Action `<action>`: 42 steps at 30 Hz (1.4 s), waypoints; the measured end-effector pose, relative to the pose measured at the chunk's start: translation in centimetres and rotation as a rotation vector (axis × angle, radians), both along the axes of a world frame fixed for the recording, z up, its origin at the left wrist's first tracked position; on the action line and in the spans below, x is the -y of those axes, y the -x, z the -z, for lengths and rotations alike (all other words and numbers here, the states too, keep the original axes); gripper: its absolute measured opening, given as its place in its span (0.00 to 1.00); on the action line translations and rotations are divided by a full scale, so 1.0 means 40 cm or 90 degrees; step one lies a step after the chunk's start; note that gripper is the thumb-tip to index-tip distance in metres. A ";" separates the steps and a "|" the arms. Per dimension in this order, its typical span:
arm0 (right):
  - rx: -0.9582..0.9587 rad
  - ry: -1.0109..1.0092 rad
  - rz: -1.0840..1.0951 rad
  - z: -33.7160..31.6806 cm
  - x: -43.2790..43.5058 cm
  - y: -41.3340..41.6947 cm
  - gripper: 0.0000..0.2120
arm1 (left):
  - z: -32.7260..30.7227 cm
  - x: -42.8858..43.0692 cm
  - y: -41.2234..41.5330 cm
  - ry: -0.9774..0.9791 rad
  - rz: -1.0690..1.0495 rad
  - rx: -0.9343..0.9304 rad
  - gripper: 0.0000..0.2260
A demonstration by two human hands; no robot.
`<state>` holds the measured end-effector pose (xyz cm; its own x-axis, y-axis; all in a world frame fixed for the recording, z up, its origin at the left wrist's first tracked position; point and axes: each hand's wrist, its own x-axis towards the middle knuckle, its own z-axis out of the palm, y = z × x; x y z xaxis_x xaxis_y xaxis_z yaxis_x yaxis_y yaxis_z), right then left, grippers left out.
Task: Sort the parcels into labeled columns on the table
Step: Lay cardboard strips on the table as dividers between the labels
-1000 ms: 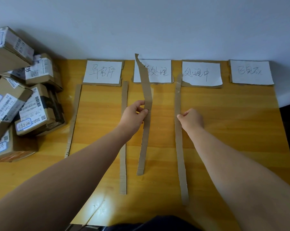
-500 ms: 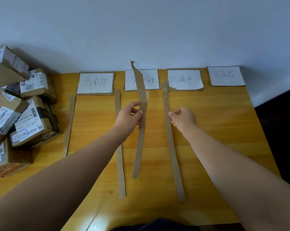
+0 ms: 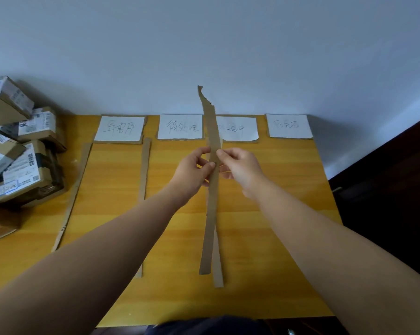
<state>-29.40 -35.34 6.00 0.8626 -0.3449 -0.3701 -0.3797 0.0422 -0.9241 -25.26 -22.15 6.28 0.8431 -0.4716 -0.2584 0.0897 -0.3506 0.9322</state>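
Surface: wooden table (image 3: 276, 189) set against a pale wall (image 3: 204, 44).
Labels: four handwritten cards are lined along the far edge: far-left card (image 3: 119, 128), second card (image 3: 180, 126), third card (image 3: 240, 128), far-right card (image 3: 288, 125). The third is partly hidden by the held strip (image 3: 210, 226).
Dividers laid: left strip (image 3: 73, 194), middle strip (image 3: 145, 170) and right strip (image 3: 218, 274) lie flat, running near to far. The right strip is overlapped in view by the held one.
Held strip: long cardboard, tilted, with its torn far end raised against the wall. Whether the near end touches the table cannot be told.
Left hand (image 3: 192, 172): thumb and fingers are pinched on the held strip at mid-length.
Right hand (image 3: 242, 168): fingers are curled, pinching the same strip from the right, just beside the left hand.
Parcels (image 3: 23, 170): heaped at the far left of the table, well apart from both hands. None is placed in a column.
Step in hand: judged to be the laying of the last divider, presumably between the third card and the far-right card.
Method: the held strip should be carried right, clear of the right strip, aligned parallel to the others, then lowered and pressed flat.
Caution: the cardboard is thin and likely to flex, so the hands are best spread apart before lowering. Loose strips and cards could be shifted by a brushing forearm.
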 end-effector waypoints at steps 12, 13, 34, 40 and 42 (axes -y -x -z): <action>-0.076 0.079 0.111 0.080 0.253 0.125 0.05 | 0.049 0.161 0.080 -0.103 0.065 0.038 0.18; -0.096 0.082 0.117 0.095 0.270 0.132 0.05 | 0.056 0.163 0.078 -0.110 0.062 0.033 0.18; -0.272 0.198 0.103 0.262 0.333 0.136 0.09 | 0.158 0.170 0.043 -0.209 0.045 -0.041 0.17; -0.301 0.279 0.080 0.275 0.331 0.140 0.08 | 0.171 0.160 0.037 -0.210 0.023 -0.062 0.18; -0.305 0.308 0.063 0.277 0.328 0.142 0.08 | 0.177 0.159 0.037 -0.210 0.022 -0.065 0.18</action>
